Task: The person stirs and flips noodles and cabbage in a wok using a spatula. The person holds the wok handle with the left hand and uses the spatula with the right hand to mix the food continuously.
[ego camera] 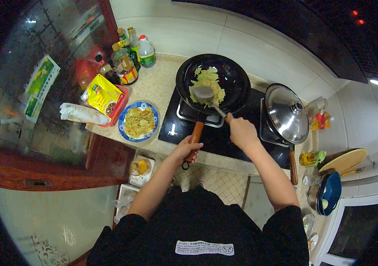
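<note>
My left hand [187,149] grips the wooden handle [196,133] of a black wok [237,83] on the left burner of the cooktop. In my right hand [244,133] is a metal spatula [204,94] with a wooden grip, its blade among the food. Shredded pale-green vegetable [208,79], mixed with yellowish bits, lies in the wok. To the left, a blue-and-white plate [122,130] carries a similar cooked mixture [139,122].
A lidded pan [287,113] sits on the right burner, handle towards me. Sauce bottles [126,68] stand at the back left, near a red basket [122,99] with a yellow seasoning packet [105,95]. Rightward are an oil bottle [312,158], a round wooden board [347,160] and a blue basin [332,193].
</note>
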Available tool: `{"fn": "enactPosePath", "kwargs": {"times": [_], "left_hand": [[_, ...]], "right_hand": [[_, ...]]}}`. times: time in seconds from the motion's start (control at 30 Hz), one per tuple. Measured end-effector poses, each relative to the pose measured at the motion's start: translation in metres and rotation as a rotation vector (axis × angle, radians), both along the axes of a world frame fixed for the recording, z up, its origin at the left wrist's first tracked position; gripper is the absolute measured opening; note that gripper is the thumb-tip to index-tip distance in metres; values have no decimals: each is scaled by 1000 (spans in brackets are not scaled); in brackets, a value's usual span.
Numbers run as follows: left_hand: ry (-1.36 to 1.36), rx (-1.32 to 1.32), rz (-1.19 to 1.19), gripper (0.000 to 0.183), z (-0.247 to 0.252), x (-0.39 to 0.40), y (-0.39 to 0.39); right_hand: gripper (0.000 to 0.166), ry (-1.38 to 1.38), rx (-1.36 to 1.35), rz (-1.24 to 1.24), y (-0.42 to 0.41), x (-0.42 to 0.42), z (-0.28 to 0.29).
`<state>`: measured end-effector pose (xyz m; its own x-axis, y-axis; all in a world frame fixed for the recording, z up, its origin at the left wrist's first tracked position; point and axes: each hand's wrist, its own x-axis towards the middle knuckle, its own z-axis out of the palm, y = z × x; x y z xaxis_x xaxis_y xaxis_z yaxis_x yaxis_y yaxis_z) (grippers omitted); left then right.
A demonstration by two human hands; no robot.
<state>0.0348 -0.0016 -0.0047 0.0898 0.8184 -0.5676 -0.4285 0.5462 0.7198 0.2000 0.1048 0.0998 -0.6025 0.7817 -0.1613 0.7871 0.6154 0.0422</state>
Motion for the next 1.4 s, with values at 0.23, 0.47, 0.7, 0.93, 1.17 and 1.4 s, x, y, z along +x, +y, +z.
{"fn": "enactPosePath", "kwargs": {"times": [0.23, 0.47, 0.7, 0.93, 1.17, 1.4], "left_hand": [[17, 2, -2, 57, 0, 0, 0], [22, 10, -22, 57, 2, 0, -1], [14, 4, -8, 55, 4, 0, -1], [2, 18, 9, 54, -2, 1, 1], [3, 11, 12, 54, 2, 2, 1], [24, 0, 20, 45, 5, 2, -1]], "right_hand": [[43, -85, 62, 47, -6, -7, -22], [42, -139, 76, 51, -8, -10, -21], [49, 3, -98, -54, 11, 3, 0], [43, 111, -59, -129, 9, -2, 12], [39, 34, 75, 10, -3, -17, -38], [42, -21, -34, -33, -6, -21, -23]]}}
